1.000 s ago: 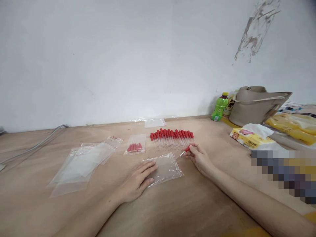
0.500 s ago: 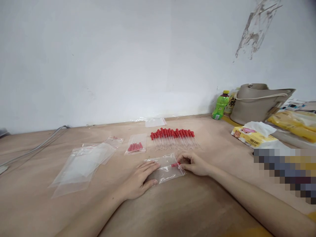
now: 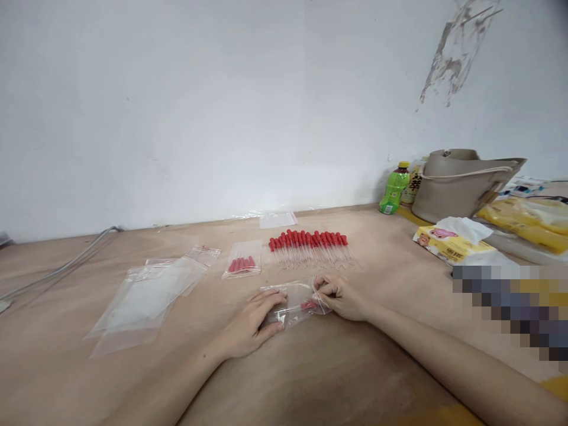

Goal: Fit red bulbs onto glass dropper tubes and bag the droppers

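A clear zip bag (image 3: 290,305) lies in front of me with a red-capped dropper (image 3: 307,305) inside, near its right end. My left hand (image 3: 260,319) rests on the bag's left part, fingers apart, pressing it to the table. At the right edge, my right hand (image 3: 339,297) pinches the bag's opening beside the red cap. Behind the bag is a row of several glass droppers with red caps (image 3: 310,238). To their left, another clear bag (image 3: 243,251) holds several red pieces (image 3: 242,264).
Overlapping flat clear bags (image 3: 137,302) lie at the left, near a grey cable (image 3: 66,266). One more bag (image 3: 277,220) is by the wall. On the right are a green bottle (image 3: 394,189), a beige bag (image 3: 457,189), a tissue pack (image 3: 452,241) and yellow packaging (image 3: 528,220).
My right hand has moved slightly left, and the red cap inside the bag has shifted a little left and down. My left hand has stayed on the bag.
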The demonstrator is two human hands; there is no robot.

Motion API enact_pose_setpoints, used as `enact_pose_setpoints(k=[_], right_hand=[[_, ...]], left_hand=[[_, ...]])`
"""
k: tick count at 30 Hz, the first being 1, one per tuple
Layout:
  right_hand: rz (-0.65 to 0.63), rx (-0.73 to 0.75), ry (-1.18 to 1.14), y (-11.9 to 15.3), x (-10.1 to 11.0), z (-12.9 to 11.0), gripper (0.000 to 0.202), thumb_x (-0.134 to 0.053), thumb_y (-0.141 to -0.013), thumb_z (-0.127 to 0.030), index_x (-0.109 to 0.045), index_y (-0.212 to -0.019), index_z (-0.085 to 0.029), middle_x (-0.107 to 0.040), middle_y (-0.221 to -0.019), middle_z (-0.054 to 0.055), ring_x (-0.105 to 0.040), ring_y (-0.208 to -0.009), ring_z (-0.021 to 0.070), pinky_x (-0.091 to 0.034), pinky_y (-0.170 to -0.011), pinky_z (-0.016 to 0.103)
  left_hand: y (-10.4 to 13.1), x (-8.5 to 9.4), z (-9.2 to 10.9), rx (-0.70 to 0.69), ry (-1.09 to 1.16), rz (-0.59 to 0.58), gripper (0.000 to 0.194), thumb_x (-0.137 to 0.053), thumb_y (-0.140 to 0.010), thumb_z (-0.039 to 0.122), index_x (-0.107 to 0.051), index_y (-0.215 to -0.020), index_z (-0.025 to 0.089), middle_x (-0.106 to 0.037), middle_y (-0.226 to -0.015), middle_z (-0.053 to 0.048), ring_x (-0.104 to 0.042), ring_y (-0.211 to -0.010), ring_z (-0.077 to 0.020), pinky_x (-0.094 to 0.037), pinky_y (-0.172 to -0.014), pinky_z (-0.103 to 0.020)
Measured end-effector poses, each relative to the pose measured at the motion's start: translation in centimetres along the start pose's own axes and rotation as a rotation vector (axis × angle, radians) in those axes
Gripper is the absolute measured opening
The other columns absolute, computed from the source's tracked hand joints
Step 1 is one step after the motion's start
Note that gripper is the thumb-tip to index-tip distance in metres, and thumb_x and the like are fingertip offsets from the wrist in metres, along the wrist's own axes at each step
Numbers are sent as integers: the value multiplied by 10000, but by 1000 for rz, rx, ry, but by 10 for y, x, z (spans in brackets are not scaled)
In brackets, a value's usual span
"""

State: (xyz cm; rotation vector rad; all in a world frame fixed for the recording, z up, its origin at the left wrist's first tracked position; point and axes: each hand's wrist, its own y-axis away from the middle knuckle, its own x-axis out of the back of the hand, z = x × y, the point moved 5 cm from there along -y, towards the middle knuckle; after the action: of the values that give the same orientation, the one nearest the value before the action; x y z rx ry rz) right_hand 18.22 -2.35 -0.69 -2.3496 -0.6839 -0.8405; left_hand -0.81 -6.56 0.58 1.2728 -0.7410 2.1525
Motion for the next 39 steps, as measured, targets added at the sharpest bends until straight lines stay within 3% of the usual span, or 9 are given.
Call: enact_pose_setpoints(k=[7,10,13,16,19,24,28,33,39], right_hand=[[-38,-160,-317,6,0,10,377,-390,-836,-448,-616,-766,-155,-564,-712,9,-511,-671,121,-403,-628,237],[-57,-230,-517,10,-4,13,307,-528,-763,-422,-577,-903,-153,-596,-789,20,-535,-688,123,-413,-627,237],[-79,-289,-659,13,-6,15,405,-659,-657,-354,-541,-983,-145,-609,-763,20,-548,-656,113,-424,-628,241],[-141,-296,-691,14,-6,15,440,-672,-642,-321,-533,-1016,-136,-623,-741,20,-556,-641,108,-424,-647,246],[-139,-312,-564,12,-1,23,368,-625,-678,-346,-567,-971,-130,-627,-693,16,-548,-598,108,-410,-597,233],[277,-329,45,-5,43,46,210,-528,-723,-336,-633,-746,-155,-618,-637,17,-519,-565,122,-362,-530,221],[431,-385,480,-33,72,56,202,-484,-752,-313,-653,-756,-202,-630,-709,14,-541,-679,139,-350,-641,240],[524,-520,576,-72,81,73,288,-481,-759,-364,-651,-915,-193,-589,-918,96,-482,-931,239,-283,-796,364],[557,-613,474,-91,80,92,195,-571,-686,-362,-677,-699,-198,-584,-933,92,-461,-977,263,-284,-822,393]], left_hand=[[1,0,1,12,18,-24,248,-439,-845,339,-469,-1067,234,-448,-1272,-42,-370,-1186,-212,-313,-976,-394],[1,1,2,13,22,-14,216,-442,-843,345,-477,-1019,226,-443,-1277,-48,-385,-1174,-209,-328,-963,-386],[1,1,2,5,15,-18,242,-440,-846,348,-475,-1054,228,-438,-1285,-44,-374,-1186,-199,-316,-976,-381],[0,1,1,0,2,-29,298,-441,-848,353,-471,-1121,239,-425,-1299,-32,-356,-1202,-193,-296,-995,-386],[1,0,-1,-9,-4,-48,323,-432,-853,359,-486,-1154,256,-402,-1320,-27,-340,-1217,-197,-267,-1012,-400],[2,-2,-6,-20,22,-81,332,-398,-871,351,-508,-1170,259,-387,-1327,-34,-310,-1237,-205,-236,-1024,-420],[2,-3,-9,-16,60,-92,326,-398,-872,348,-511,-1168,272,-379,-1331,-23,-310,-1237,-203,-214,-1033,-426],[4,-4,-8,-16,16,-83,337,-399,-869,362,-501,-1176,269,-372,-1337,-22,-305,-1240,-187,-224,-1035,-401],[5,-3,-7,-10,-18,-73,328,-361,-886,331,-509,-1170,261,-303,-1376,-17,-208,-1279,-202,-230,-1031,-406]])
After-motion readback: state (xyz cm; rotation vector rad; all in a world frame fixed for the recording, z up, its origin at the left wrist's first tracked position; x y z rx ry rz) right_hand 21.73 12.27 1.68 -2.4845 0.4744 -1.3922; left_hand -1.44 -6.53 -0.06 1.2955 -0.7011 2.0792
